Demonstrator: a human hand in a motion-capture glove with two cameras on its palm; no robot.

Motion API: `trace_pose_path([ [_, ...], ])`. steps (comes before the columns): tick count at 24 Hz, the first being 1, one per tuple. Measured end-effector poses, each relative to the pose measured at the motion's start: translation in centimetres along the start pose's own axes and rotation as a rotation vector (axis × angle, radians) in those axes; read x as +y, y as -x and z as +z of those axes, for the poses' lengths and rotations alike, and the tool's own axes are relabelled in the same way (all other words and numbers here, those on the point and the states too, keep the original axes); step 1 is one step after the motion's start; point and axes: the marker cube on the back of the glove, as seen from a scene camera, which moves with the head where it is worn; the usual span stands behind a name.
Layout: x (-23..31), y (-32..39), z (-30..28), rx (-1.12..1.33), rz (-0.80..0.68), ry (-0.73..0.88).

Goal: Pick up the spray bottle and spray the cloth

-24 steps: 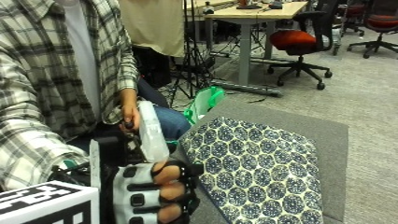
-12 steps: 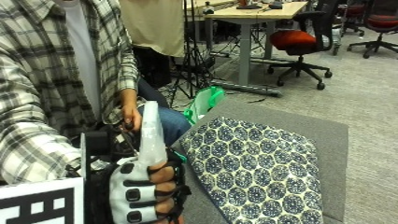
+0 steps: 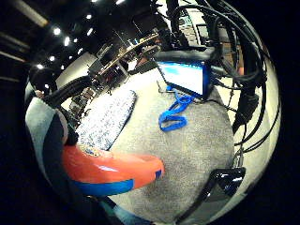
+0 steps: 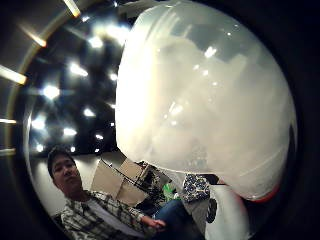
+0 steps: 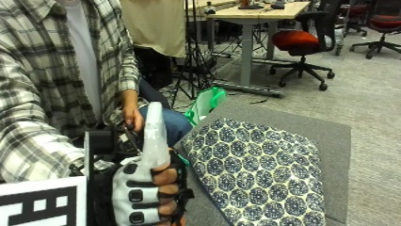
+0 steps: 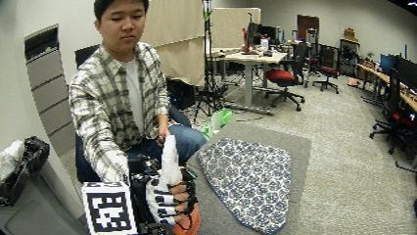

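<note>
Translucent plastic spray bottle (image 5: 154, 134), printed fabric cloth (image 5: 260, 172), matt felt-like table (image 5: 325, 134).

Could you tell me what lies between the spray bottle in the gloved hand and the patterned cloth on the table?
Only bare grey table surface: in the outside view a narrow strip separates the spray bottle, gripped by the right hand, from the patterned cloth.

The hand (image 5: 150, 190) covers the spray bottle's (image 5: 154, 136) middle; its nozzle cannot be made out.
</note>
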Motion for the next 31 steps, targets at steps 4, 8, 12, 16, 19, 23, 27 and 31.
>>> trace_pose_path([
  [4, -0.2, 0.2, 0.1, 0.013, 0.006, 0.015],
  [8, -0.4, 1.2, 0.2, 0.061, -0.022, 0.057],
  [12, -1.1, 3.7, -0.3, 0.104, -0.055, 0.076],
  [16, -2.7, 6.4, -0.6, 0.136, -0.119, 0.044],
  [19, -3.8, 8.5, -0.5, 0.152, -0.15, 0.017],
  [23, -4.5, 10.8, -0.7, 0.157, -0.171, 0.027],
  [27, -4.9, 12.4, -0.8, 0.167, -0.19, 0.038],
  [31, -4.9, 13.7, -0.7, 0.193, -0.19, 0.054],
])
